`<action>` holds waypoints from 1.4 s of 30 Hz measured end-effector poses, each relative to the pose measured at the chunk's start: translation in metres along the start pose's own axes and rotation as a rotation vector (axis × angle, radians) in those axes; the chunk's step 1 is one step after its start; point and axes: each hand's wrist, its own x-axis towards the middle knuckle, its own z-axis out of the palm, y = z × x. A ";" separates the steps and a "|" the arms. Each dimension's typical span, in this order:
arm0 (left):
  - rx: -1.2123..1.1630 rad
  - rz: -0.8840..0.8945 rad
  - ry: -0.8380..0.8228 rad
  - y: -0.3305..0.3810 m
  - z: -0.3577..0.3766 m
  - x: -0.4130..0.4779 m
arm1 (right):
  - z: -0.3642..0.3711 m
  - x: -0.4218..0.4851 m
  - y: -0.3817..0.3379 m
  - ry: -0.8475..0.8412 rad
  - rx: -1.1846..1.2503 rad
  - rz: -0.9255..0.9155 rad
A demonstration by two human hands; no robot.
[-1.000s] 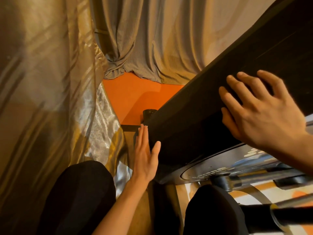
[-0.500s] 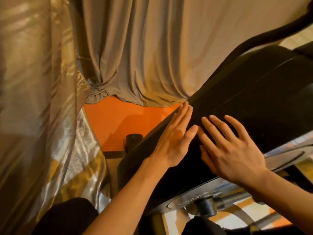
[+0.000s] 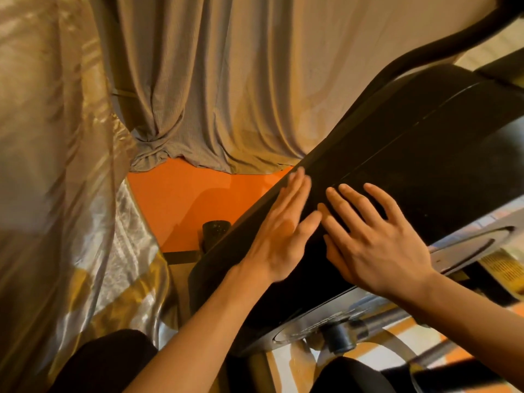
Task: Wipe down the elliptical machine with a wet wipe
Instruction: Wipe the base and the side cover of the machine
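Pressing flat on the one black, smooth-shelled elliptical machine (image 3: 425,154), your two hands sit side by side near the lower left end of its slanted housing. Your left hand (image 3: 279,234) lies palm down along the housing's left edge, four fingers straight and held together, thumb out to the right; it is slightly blurred. Your right hand (image 3: 377,248) lies palm down just beside it, fingers straight and spread apart, forefinger tip close to the left thumb; touching or not, can't tell. Neither hand curls round anything, and whether a wet wipe sits under either palm can't be told. The machine fills the right half of the view, running from lower centre to upper right, with one seam line along the shell. One black curved handlebar tube (image 3: 453,43) arcs above it at top right. One silver-grey curved trim panel (image 3: 459,255) shows below the shell, right of your right wrist. One small black cylindrical cap (image 3: 216,232) sits just beside the machine's left edge, against the one patch of orange floor (image 3: 184,199). Two fabrics: one grey pleated curtain (image 3: 226,80) across the back, one shiny gold sheer drape (image 3: 56,165) down the left. Two knees in black cloth at the bottom: left knee (image 3: 107,361), right knee (image 3: 348,375).
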 end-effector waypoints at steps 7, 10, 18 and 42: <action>-0.012 -0.077 0.196 -0.064 0.009 -0.102 | 0.001 -0.002 0.002 -0.006 0.001 -0.002; -0.231 -0.395 0.341 -0.127 0.007 -0.174 | 0.001 -0.001 0.001 -0.009 -0.003 -0.004; -0.119 -0.240 0.261 -0.076 0.011 -0.116 | -0.001 0.000 -0.001 -0.025 0.022 -0.009; -0.099 -0.069 0.154 -0.053 -0.003 -0.050 | 0.001 -0.002 0.000 -0.023 0.034 -0.014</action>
